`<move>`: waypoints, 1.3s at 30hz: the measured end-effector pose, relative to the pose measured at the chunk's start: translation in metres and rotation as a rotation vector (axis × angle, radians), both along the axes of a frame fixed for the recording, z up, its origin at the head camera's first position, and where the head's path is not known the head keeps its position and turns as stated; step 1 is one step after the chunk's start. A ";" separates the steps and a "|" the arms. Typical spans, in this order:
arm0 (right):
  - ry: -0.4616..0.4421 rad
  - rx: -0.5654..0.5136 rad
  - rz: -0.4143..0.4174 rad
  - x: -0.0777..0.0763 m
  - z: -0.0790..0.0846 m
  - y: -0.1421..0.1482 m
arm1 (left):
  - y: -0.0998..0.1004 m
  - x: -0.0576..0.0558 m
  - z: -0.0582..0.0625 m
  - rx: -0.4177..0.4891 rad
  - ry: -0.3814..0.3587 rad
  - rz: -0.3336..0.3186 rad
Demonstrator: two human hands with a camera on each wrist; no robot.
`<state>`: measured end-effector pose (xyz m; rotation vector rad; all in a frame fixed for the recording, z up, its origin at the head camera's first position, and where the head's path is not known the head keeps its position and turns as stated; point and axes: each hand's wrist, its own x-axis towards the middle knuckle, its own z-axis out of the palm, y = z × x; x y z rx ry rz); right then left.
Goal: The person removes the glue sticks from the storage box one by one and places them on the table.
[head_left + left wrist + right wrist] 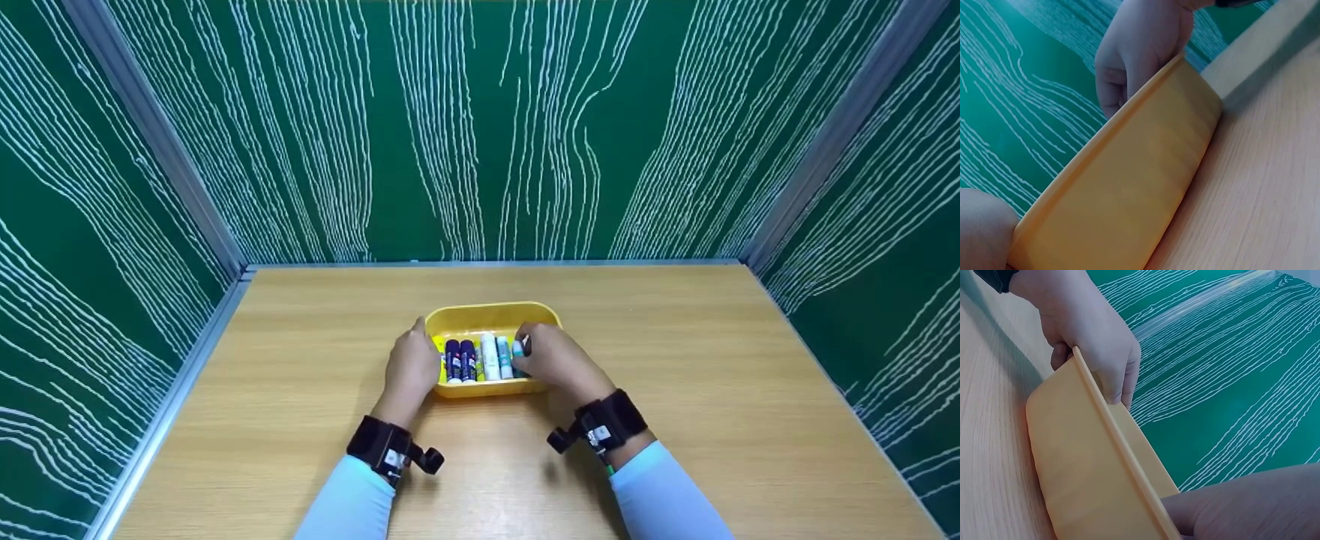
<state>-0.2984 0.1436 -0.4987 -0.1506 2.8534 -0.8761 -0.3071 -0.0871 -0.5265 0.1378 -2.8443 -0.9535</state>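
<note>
A yellow plastic tray (491,388) sits on the table with a row of glue sticks standing side by side in it. Two are dark purple glue sticks (460,361); to their right are a thicker white glue stick (490,357) and white-and-teal ones. My left hand (413,361) grips the tray's left end, thumb outside and fingers over the rim, as the right wrist view shows. Reaching in at the right end, my right hand (553,358) pinches a teal-capped glue stick (517,349). In the left wrist view its fingertips are hidden behind the tray wall.
The wooden table (300,337) carries the tray near its middle. Green panels with white wavy lines (442,135) close off the back and both sides, joined by grey metal posts (161,135). Each wrist wears a black camera strap (611,425).
</note>
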 end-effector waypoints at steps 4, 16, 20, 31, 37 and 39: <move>0.024 -0.006 0.013 0.000 0.001 0.001 | 0.000 -0.001 -0.001 -0.006 0.023 -0.001; 0.035 -0.041 0.059 0.003 0.004 0.001 | 0.002 0.000 -0.001 -0.006 0.013 0.005; 0.029 -0.062 0.053 0.003 0.006 0.003 | 0.002 -0.001 0.000 -0.003 0.011 0.002; 0.025 -0.125 -0.013 0.003 0.021 0.009 | 0.001 -0.001 -0.002 -0.001 -0.005 0.004; 0.080 -0.158 -0.005 0.006 0.029 0.017 | 0.002 -0.001 0.000 -0.014 -0.003 0.007; 0.101 -0.166 0.002 0.006 0.032 0.021 | 0.002 -0.001 0.000 -0.018 -0.004 0.009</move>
